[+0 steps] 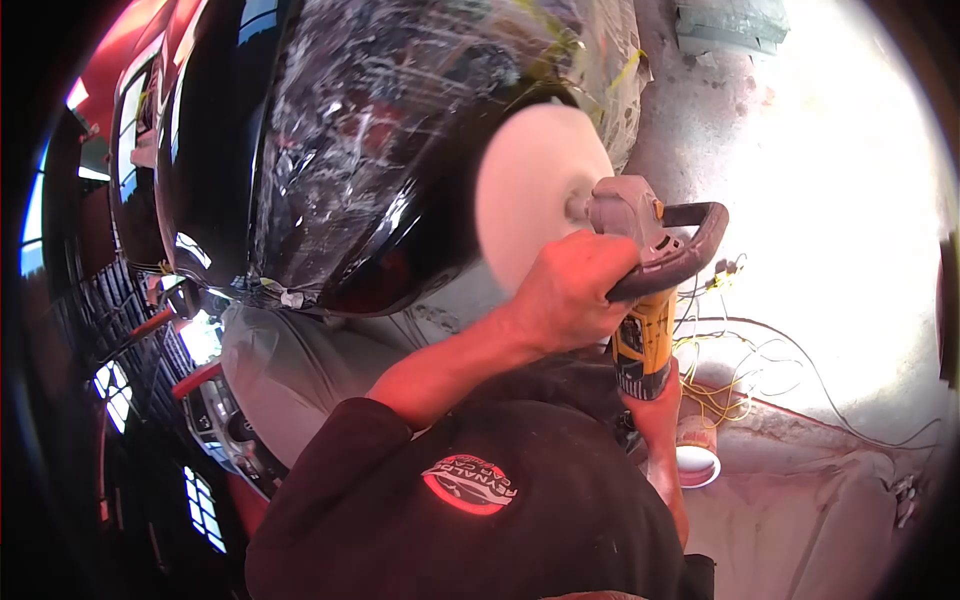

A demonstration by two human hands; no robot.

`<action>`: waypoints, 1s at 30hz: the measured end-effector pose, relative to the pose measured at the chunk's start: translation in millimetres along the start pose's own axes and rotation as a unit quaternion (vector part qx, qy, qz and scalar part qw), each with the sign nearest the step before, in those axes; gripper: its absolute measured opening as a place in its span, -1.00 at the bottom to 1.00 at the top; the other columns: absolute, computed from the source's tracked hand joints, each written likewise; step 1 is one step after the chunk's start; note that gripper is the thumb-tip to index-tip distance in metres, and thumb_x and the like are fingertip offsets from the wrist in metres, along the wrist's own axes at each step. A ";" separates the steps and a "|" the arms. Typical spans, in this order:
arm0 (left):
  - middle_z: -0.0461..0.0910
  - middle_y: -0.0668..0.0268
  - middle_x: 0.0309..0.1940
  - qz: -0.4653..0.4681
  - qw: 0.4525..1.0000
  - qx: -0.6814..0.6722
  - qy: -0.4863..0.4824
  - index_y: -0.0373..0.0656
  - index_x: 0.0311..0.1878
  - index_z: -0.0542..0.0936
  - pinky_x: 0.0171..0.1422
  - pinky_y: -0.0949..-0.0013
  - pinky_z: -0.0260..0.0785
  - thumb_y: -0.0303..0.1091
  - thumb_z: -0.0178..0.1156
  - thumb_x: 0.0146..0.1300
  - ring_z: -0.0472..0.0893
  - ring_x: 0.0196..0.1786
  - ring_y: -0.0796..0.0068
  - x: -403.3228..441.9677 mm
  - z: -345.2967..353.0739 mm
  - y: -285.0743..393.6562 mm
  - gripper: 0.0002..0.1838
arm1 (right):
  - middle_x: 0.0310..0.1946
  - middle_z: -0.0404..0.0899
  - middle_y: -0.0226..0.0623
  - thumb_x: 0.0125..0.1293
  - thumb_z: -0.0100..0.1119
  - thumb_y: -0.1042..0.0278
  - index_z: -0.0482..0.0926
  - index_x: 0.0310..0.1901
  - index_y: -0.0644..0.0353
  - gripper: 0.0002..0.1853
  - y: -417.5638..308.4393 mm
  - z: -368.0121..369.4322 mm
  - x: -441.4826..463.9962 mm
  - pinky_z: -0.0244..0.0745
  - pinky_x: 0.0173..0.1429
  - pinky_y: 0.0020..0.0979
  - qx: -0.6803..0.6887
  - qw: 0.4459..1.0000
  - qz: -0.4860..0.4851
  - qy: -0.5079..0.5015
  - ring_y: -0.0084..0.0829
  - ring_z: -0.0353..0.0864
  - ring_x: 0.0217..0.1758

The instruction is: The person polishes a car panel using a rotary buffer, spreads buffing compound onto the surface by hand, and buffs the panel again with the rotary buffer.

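Note:
My left hand (575,290) is wrapped round the black D-shaped front handle of a yellow and grey power polisher (645,335). Lower down, my right hand (658,395) closes on the polisher's rear body, its fingers partly hidden by the tool. The polisher carries a large round white pad (535,190), whose surface looks smooth or blurred. This pad stands on edge beside a glossy black car panel (430,235); whether it presses on the panel I cannot tell. Clear wrinkled plastic film (370,110) covers the bodywork above that panel.
Yellow and dark cords (740,385) lie tangled on the floor to the right, near a white-rimmed container (697,465). A grey-green block (733,25) sits at the top right. Grey sheeting (290,370) hangs below the car at left. Bright glare washes out the right-hand floor.

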State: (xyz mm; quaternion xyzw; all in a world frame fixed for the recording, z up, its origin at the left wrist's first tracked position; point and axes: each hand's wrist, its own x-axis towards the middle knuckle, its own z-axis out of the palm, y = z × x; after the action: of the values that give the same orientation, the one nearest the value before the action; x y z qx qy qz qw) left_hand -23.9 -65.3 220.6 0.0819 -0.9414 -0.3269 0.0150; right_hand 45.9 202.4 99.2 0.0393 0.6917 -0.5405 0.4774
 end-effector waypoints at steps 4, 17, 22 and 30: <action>0.60 0.18 -0.47 0.005 0.996 -0.067 0.054 -0.19 -0.31 0.63 -0.35 0.18 0.44 -0.48 0.56 0.02 0.61 -0.44 0.14 -62.2 -38.5 -2.8 -0.74 | 0.03 0.69 -0.23 -0.09 0.54 0.58 0.43 0.29 0.18 -0.19 -14.8 24.1 -43.5 0.54 0.25 -0.29 -0.027 0.999 0.005 0.030 -0.35 0.68 0.15; 0.49 0.23 -0.59 0.091 0.963 -0.187 0.168 -0.29 -0.39 0.57 -0.29 0.24 0.46 -0.63 0.55 -0.08 0.53 -0.53 0.27 -202.1 -109.5 -24.0 -0.71 | 0.03 0.76 0.00 -0.03 0.67 0.34 0.45 0.39 0.12 -0.12 -77.3 57.7 -114.3 0.65 0.17 -0.19 -0.250 0.962 -0.096 0.046 -0.10 0.79 0.15; 0.54 0.22 -0.55 0.097 0.950 -0.214 0.208 -0.32 -0.34 0.60 -0.30 0.26 0.47 -0.60 0.56 -0.04 0.57 -0.50 0.25 -142.2 -85.5 -24.7 -0.72 | -0.05 0.78 0.02 0.04 0.62 0.38 0.44 0.39 0.10 -0.16 -108.2 15.2 -92.0 0.68 0.12 -0.19 -0.256 0.956 -0.119 0.076 -0.05 0.80 0.11; 0.66 0.21 -0.48 0.058 0.948 -0.217 0.225 -0.28 -0.25 0.68 -0.35 0.35 0.45 -0.52 0.58 0.02 0.66 -0.47 0.36 -46.9 -44.3 -24.4 -0.74 | -0.07 0.79 -0.10 -0.04 0.45 0.56 0.47 0.30 0.21 -0.25 -157.1 -47.0 -50.2 0.63 0.16 -0.28 -0.270 0.954 -0.070 0.112 -0.28 0.81 0.03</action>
State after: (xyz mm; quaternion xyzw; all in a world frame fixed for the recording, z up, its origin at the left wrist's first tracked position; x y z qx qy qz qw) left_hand 29.5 -103.6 241.6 0.0940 -0.8231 -0.4945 0.2629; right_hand -45.6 197.6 244.2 -0.0793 0.8620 -0.3573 0.3507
